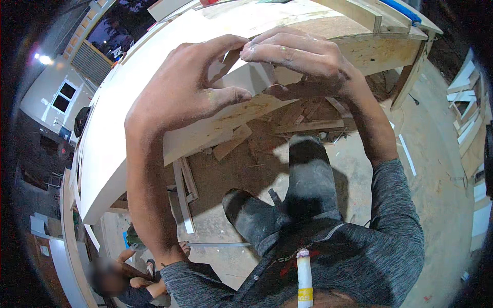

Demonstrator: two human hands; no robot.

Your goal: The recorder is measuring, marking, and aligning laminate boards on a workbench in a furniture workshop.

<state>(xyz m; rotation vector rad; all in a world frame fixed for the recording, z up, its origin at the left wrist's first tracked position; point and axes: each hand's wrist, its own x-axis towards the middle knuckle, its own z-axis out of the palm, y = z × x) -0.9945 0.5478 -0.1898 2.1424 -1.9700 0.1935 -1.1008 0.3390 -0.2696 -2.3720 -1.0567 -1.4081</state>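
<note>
My left hand [177,84] is raised over the front edge of a large white board-topped bench [115,120]. Its fingers curve toward the right, with the thumb held apart from them. Facing it, my right hand [308,59] has its fingers stretched leftward and its thumb lower down. The fingertips of both hands come close together at the top, and pale dust coats them. Through the gap between the hands shows a white surface with a grey patch [259,74]; whether it is part of the bench or a separate piece, I cannot make out.
Wood offcuts [310,126] lie on the floor beneath the bench, near my legs. A plywood side panel [380,54] stands at the right. Another person [138,282] is low down at the lower left. A cigarette [304,274] sticks up at the lower edge.
</note>
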